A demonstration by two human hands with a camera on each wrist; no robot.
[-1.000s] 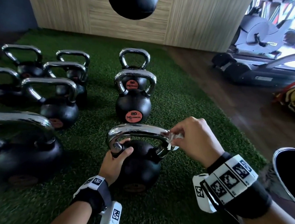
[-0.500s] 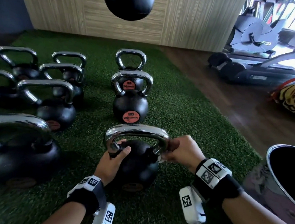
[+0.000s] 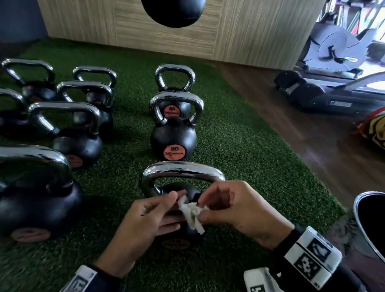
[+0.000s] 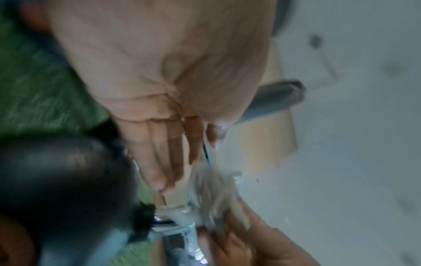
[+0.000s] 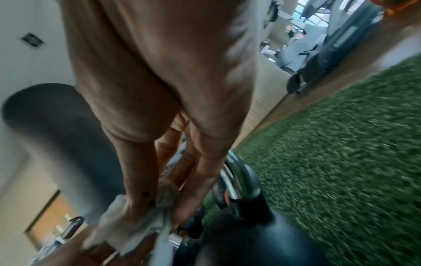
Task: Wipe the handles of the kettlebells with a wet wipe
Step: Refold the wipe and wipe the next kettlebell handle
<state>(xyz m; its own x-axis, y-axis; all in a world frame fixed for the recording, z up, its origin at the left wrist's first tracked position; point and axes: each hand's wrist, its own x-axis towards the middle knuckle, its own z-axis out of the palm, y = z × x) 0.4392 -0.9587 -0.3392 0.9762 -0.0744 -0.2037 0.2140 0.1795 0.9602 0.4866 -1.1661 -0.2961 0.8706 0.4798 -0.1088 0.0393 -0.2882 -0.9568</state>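
Note:
The nearest kettlebell stands on the green turf, its chrome handle (image 3: 182, 170) free of both hands and its black body mostly hidden behind them. A crumpled white wet wipe (image 3: 192, 213) hangs between my hands just in front of it. My left hand (image 3: 175, 208) pinches the wipe's left edge with thumb and fingers. My right hand (image 3: 205, 208) pinches its right side. In the blurred left wrist view the wipe (image 4: 212, 194) trails from my left hand (image 4: 193, 153). The right wrist view shows the wipe (image 5: 127, 221) under my right hand (image 5: 164, 189), beside the handle (image 5: 237, 172).
Two more kettlebells (image 3: 173, 139) stand in a row straight ahead. Several others (image 3: 76, 133) crowd the left, a large one (image 3: 31, 190) nearest. A black punching bag (image 3: 174, 0) hangs overhead. A metal bin (image 3: 365, 233) is at the right, a treadmill (image 3: 330, 97) on the wooden floor.
My left hand has let go of the handle's left leg. My right hand has come off the handle's right end with the wipe. Both hands now meet on the wipe in front.

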